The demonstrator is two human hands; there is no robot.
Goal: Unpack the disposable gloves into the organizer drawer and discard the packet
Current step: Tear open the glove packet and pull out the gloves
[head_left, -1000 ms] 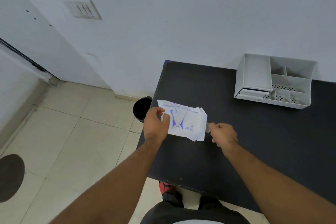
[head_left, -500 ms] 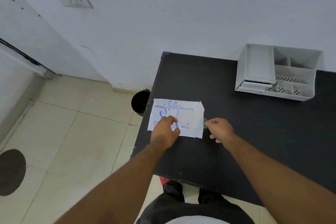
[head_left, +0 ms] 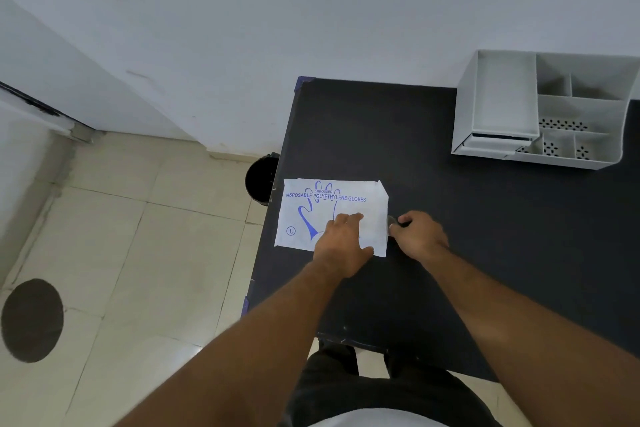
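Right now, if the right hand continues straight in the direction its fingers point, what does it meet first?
The right hand points left, so it likely meets the white printed glove packet first, at its right edge.

Packet (head_left: 332, 215) flat on worktop (head_left: 450, 253), near its left edge. Left hand (head_left: 343, 239) on packet; right hand (head_left: 419, 236) at packet's right edge, possibly pinching something there. Organizer (head_left: 543, 111) at far right, against wall. Bin (head_left: 261, 178) on floor, left of worktop.
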